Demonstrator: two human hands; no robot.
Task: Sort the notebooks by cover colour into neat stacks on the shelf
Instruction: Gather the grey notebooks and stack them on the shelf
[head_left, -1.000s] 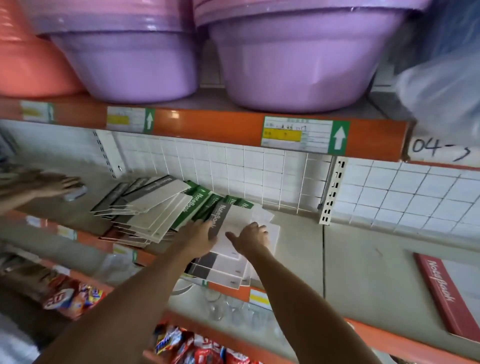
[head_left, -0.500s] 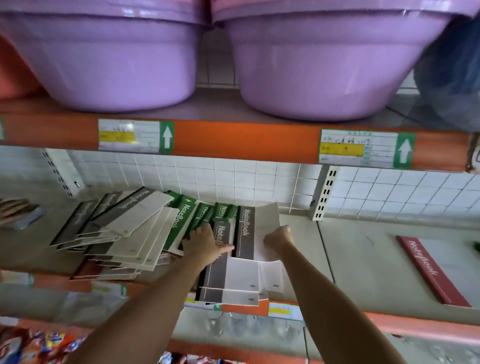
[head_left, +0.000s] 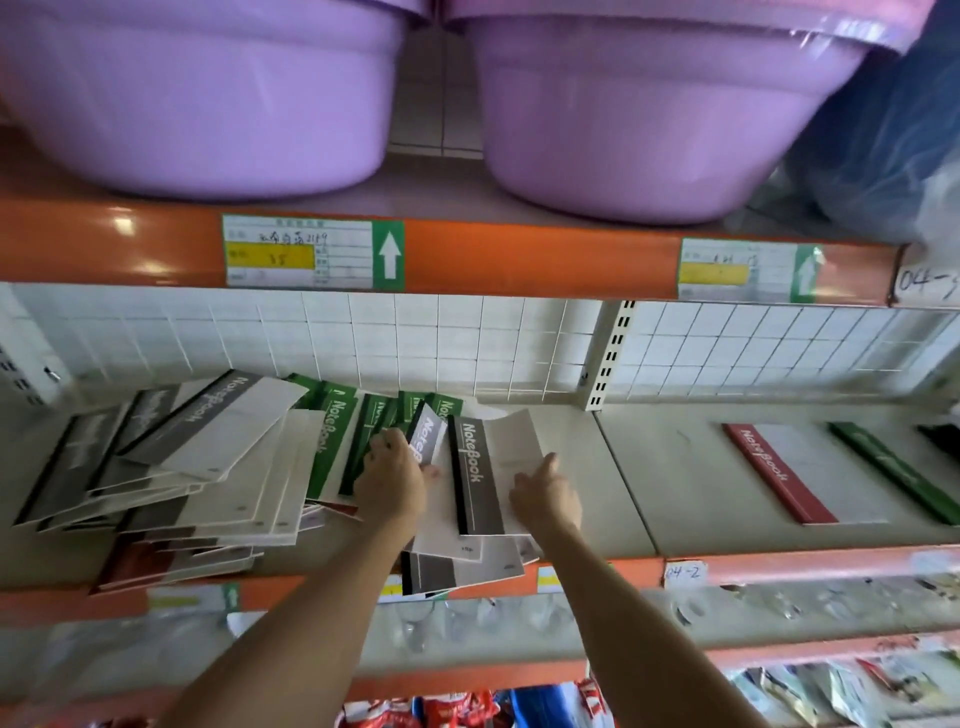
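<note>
Shelf (head_left: 623, 467): grey board with an orange front edge, backed by a white wire grid (head_left: 441, 338).

Grey notebooks (head_left: 208, 457): a loose, fanned heap is spread over the left part of the shelf, covers overlapping at slanted angles; a dark red cover (head_left: 135, 564) is seen at the bottom of the heap near the front edge.

Green notebooks (head_left: 337, 441): several are wedged at the back between the grey heap and the hands, tilted and partly covered.

Small grey stack (head_left: 457, 566): laid at the shelf middle, its lower end hanging past the front edge.

Top grey notebook (head_left: 480, 478): laid on that small stack, spine to the left, tilted slightly.

Left hand (head_left: 392, 480): fingers are curled over the edge of a grey notebook (head_left: 428, 441) just left of the top one; a pinch is suggested, but the thumb is hidden.

Right hand (head_left: 548, 491): laid on the pale right half of the top grey notebook, fingers loosely extended and pressed flat.

Red notebook (head_left: 779, 475): laid alone on the right section of the shelf, well apart from the heap.

Single green notebook (head_left: 898, 470): laid just right of the red one.

Purple basins (head_left: 649, 130): two are set side by side on the shelf above.

Price labels (head_left: 311, 252): fixed to the orange rail above.
</note>
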